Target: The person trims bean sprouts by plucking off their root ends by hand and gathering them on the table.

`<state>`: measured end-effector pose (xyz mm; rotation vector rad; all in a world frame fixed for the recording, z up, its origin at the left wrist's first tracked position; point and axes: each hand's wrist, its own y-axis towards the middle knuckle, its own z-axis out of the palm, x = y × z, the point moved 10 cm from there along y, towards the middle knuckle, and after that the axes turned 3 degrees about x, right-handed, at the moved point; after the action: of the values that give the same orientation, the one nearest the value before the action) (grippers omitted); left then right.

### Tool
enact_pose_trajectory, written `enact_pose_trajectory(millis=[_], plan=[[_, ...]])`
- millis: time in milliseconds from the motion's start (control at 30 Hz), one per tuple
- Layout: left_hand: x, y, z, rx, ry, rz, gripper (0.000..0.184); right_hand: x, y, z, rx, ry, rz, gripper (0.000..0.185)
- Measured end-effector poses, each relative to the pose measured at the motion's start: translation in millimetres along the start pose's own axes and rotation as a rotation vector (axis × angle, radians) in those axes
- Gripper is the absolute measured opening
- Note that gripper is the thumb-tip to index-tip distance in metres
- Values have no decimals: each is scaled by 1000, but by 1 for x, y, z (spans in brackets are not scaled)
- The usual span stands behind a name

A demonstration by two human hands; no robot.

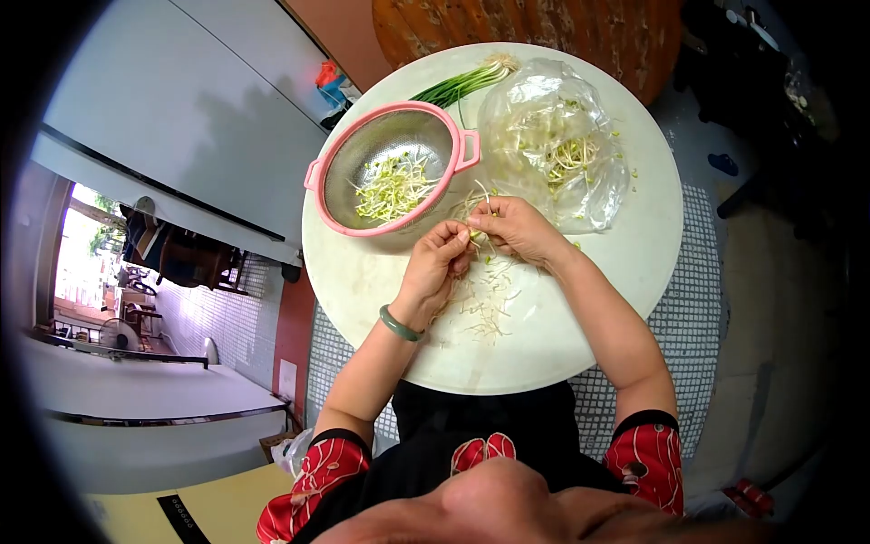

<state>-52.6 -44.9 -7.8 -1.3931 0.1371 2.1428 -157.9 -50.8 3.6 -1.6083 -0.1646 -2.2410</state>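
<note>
Over the middle of the round table, my left hand (pixel 439 257) and my right hand (pixel 518 232) are close together. Fingertips of both are pinched on bean sprouts (pixel 480 238); exactly how many strands each holds is hidden. A green bangle circles the left wrist. Thin pale root ends (pixel 488 304) lie scattered on the tabletop below the hands. Up and to the left stands a pink-rimmed mesh colander (pixel 358 159) with a heap of sprouts (pixel 394 190) inside. Beyond the right hand is a clear plastic bag (pixel 521 109), its opening showing more sprouts (pixel 573 161).
A bunch of scallions (pixel 460 86) lies at the far edge of the pale round table (pixel 634 272), behind the colander and bag. Past that edge is a brown wooden surface (pixel 526 32). A doorway (pixel 86 254) opens at far left.
</note>
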Motion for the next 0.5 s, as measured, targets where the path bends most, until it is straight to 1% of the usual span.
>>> enact_pose_trajectory(millis=[133, 167, 233, 333, 433, 500], plan=[[-6, -4, 3, 0, -47, -1, 10, 2, 2, -1, 3, 27, -48, 18], [-8, -3, 1, 18, 70, 8, 10, 4, 1, -1, 0, 27, -65, 18], [-8, -3, -7, 50, 300, 21, 10, 0, 0, -1, 7, 17, -15, 19], [-15, -8, -8, 44, 684, 67, 9, -1, -1, 1, 16, 44, 14, 18], [-29, -19, 15, -21, 373, 69, 12, 1, -1, 5, 17, 64, 8, 16], [-26, -14, 11, -14, 416, 99, 13, 4, -4, 8, 13, 87, 4, 15]])
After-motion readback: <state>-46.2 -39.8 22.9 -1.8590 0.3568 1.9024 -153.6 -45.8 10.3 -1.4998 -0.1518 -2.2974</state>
